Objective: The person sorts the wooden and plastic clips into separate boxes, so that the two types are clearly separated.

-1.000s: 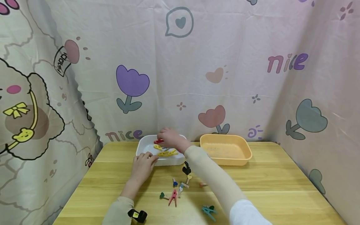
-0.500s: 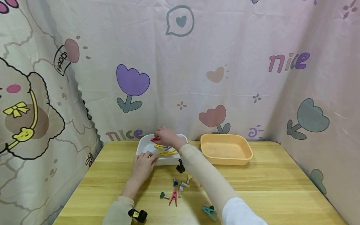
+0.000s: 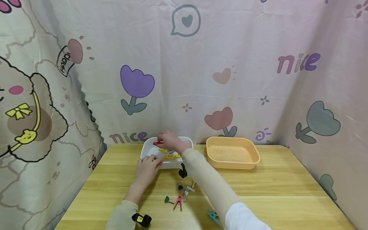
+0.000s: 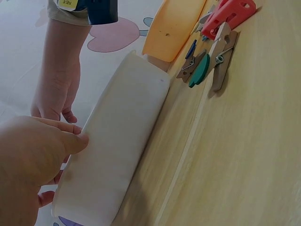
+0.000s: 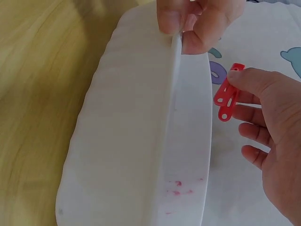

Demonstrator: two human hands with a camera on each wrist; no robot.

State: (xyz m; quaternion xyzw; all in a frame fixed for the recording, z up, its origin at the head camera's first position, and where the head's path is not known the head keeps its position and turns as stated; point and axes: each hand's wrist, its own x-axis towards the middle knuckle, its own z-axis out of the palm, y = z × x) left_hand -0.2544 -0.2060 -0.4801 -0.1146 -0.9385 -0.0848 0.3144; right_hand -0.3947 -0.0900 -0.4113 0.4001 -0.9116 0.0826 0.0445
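Note:
My left hand [image 3: 147,169] grips the near rim of a white plastic tray [image 4: 113,141], thumb on the outer wall and fingers over the edge. Above the tray's far side, my right hand [image 3: 171,141] pinches a red plastic clothespin [image 5: 229,92] between thumb and fingers. Yellow clothespins [image 3: 172,156] lie inside the tray, partly covered by the right hand in the head view. The right wrist view shows the red clothespin just past the tray's far edge, with the other fingers spread loosely below it.
An orange tray [image 3: 233,165] stands to the right of the white one. On the table in front lie a pink clothespin [image 3: 178,202], a teal clothespin [image 3: 214,218] and several small wooden ones, including one with a green heart [image 3: 167,199]. A printed curtain [image 3: 184,80] hangs behind.
My right hand has shifted a little to the left over the white tray, carrying the red clothespin. The left hand keeps its grip on the rim.

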